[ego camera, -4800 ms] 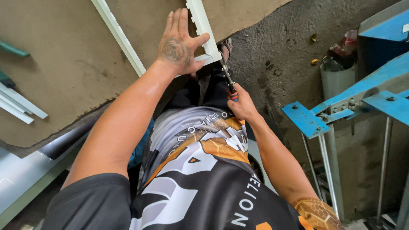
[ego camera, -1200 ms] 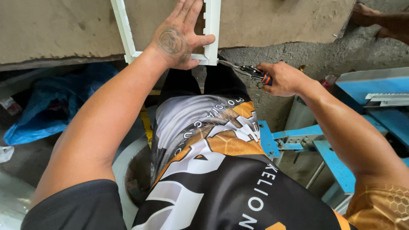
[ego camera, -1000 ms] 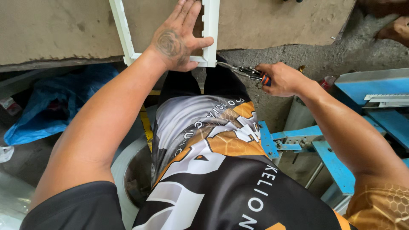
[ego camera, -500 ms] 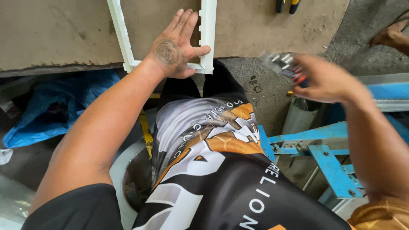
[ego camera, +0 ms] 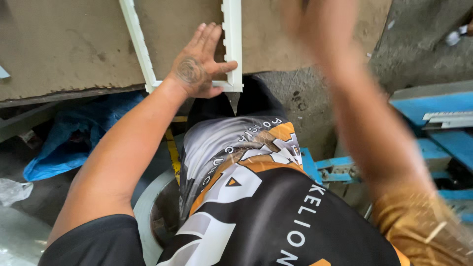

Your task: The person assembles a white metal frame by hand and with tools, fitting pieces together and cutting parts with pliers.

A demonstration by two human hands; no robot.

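Brown board counter (ego camera: pixel 74 44), near edge: I log one white frame (ego camera: pixel 231 39) with its bottom corner already joined, lying at that edge and running off the top, left hand (ego camera: pixel 197 74) spread flat on it. Right hand (ego camera: pixel 315 24) raised, blurred, grip untellable; I judge further work remains. Open counter lies left; blue metal stand (ego camera: pixel 433 103) crowds the right.

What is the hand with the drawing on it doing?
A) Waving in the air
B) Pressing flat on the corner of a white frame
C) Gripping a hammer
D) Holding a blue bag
B: the left hand lies flat, fingers spread, on the bottom corner of the white frame lying on the brown board.
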